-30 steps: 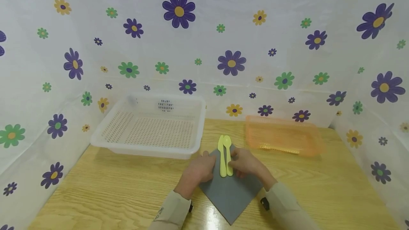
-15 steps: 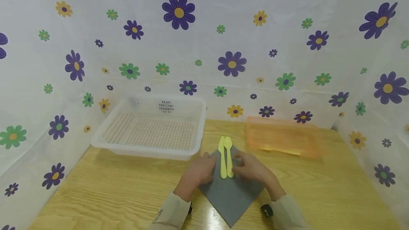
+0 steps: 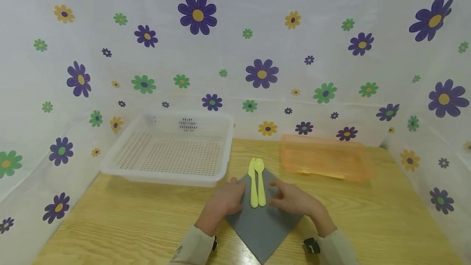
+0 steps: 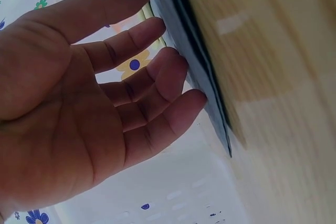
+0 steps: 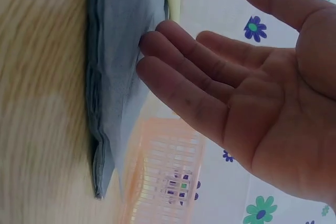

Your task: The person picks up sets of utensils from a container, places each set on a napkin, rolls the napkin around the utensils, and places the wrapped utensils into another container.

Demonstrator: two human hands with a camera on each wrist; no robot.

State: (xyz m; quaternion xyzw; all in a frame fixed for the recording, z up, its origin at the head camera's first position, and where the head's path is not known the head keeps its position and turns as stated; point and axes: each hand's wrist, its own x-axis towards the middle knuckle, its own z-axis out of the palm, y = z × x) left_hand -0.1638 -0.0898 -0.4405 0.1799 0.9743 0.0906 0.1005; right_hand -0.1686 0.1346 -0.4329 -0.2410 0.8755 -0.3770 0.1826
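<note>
"Flanking the gray napkin (image 3: 263, 232), which lies on the bench (image 3: 147, 224) with one corner toward the person, are the left hand (image 3: 224, 200) and the right hand (image 3: 292, 199). Where are the knife (image 3: 254, 193) and the spoon (image 3: 261, 189)?"

"Side by side on the napkin, knife to the left, spoon to the right, their heads reaching past its far corner. Beyond lie the white basket (image 3: 165, 179), at left, and the orange basket (image 3: 320, 172), at right."

"How are the hands disposed?"

"Neither grips anything. The left fingers are loosely bent, tips touching the napkin at its side; the right thumb and fingers are apart, near the spoon, though whether the tips touch the napkin cannot be told."

"Which step is illustrated?"

"Judging by the layout, the arranging of knife and spoon upon the napkin, apparently near its finish; no part is folded over them."

"And the next move?"

"Lifting a side corner would call for pinching the wanted layers, several showing in the right wrist view, without nudging either piece."
</note>
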